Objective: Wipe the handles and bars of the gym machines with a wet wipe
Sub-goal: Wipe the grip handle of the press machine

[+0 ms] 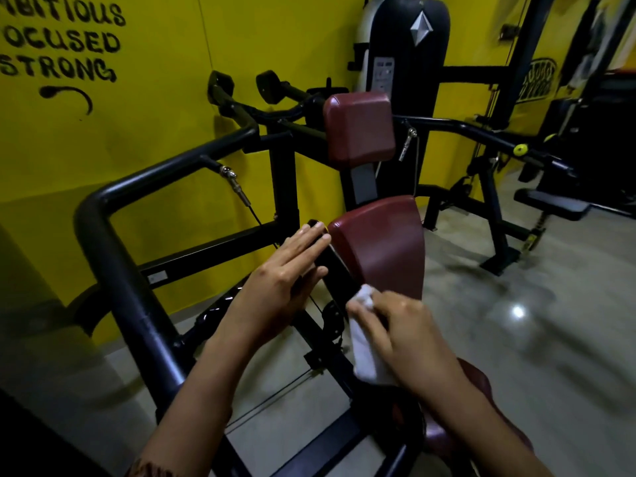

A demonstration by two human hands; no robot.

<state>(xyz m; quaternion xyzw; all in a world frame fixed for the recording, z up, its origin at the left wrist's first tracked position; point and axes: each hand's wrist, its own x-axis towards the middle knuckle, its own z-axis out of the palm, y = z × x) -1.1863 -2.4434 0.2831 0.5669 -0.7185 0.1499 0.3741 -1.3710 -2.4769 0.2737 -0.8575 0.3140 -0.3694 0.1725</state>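
A black gym machine stands before me with maroon pads. A short black post (335, 270) runs down along the left side of the lower maroon pad (382, 242). My left hand (285, 273) lies against this post with straight fingers, its fingertips near the post's top. My right hand (402, 333) grips a white wet wipe (364, 346) and presses it to the lower part of the same post. A thick black curved bar (113, 235) rises at the left. Two black handles (272, 87) stick out near the wall.
A yellow wall with black lettering (62, 43) is close behind the machine. The upper maroon pad (358, 127) and the black weight stack cover (409, 46) stand behind. More black machines (564, 156) fill the right side. The grey floor (516, 321) is glossy.
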